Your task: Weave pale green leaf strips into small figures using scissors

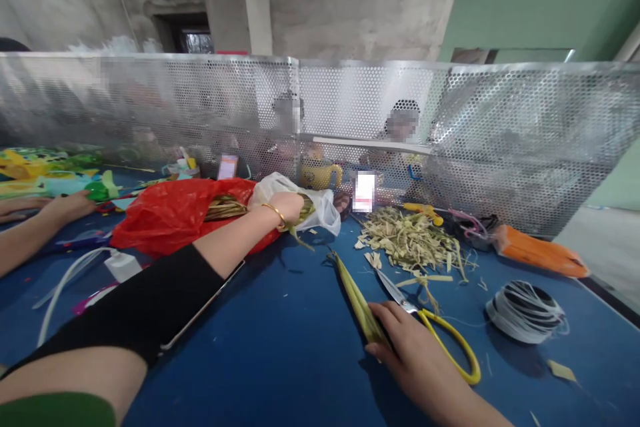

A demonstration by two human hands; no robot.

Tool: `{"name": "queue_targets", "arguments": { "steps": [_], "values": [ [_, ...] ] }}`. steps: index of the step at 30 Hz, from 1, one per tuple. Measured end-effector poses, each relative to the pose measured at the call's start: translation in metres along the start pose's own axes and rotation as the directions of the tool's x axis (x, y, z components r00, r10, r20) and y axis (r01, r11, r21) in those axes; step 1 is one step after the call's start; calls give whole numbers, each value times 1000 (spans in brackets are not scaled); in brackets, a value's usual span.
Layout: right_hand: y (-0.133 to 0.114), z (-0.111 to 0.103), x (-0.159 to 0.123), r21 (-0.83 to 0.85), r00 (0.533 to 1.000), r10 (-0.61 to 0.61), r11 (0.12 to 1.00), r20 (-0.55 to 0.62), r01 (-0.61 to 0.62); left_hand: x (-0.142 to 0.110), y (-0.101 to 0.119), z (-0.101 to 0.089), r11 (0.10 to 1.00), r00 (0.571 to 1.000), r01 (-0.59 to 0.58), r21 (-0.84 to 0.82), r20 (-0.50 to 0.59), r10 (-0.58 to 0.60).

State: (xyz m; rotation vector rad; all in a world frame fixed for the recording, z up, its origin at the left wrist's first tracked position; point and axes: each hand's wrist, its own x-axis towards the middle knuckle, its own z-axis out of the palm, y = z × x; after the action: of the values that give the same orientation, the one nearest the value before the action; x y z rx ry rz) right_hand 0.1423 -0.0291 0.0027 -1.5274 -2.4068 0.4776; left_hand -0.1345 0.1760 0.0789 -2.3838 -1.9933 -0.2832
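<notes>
My left hand (284, 207), with a gold bangle at its wrist, is curled over brown-green dried stalks (306, 205) at the mouth of a white plastic bag (327, 215). Its fingertips are hidden, so what it grips is unclear. My right hand (407, 353) lies low on the blue table, thumb and fingers closed round the wide end of a long, tapering bundle of pale-green dried leaves (353, 293). The bundle's thin tip points away from me. Scissors (453, 340) with yellow handles lie partly open just beside this hand.
A red plastic bag (165, 213) holds more stalks. Leaf scraps (410, 237) are heaped ahead of my right hand. A coil of clear line (525, 310) and an orange packet (543, 252) lie right. A perforated metal screen (350, 107) crosses behind. Another person's hand (73, 207) works at left.
</notes>
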Motion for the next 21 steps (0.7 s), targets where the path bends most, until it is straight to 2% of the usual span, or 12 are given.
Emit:
{"name": "queue_targets", "arguments": {
  "steps": [4, 8, 12, 14, 21],
  "values": [
    [-2, 2, -1, -27, 999, -11, 1000, 33, 12, -14, -8, 7, 999, 997, -42, -17, 57, 43],
    [-3, 3, -1, -39, 999, -26, 999, 35, 27, -15, -18, 6, 999, 1000, -21, -32, -6, 21],
    [-1, 3, -1, -39, 999, -43, 998, 26, 44, -5, -24, 4, 998, 991, 68, -18, -112, -70],
    [-1, 3, -2, -43, 999, -48, 998, 22, 49, 2, -26, 5, 993, 985, 116, -2, -131, -115],
    [-1, 3, -1, -54, 997, -59, 997, 40, 61, 33, -25, 22, 974, 976, 215, 72, -47, -212]
  ]
}}
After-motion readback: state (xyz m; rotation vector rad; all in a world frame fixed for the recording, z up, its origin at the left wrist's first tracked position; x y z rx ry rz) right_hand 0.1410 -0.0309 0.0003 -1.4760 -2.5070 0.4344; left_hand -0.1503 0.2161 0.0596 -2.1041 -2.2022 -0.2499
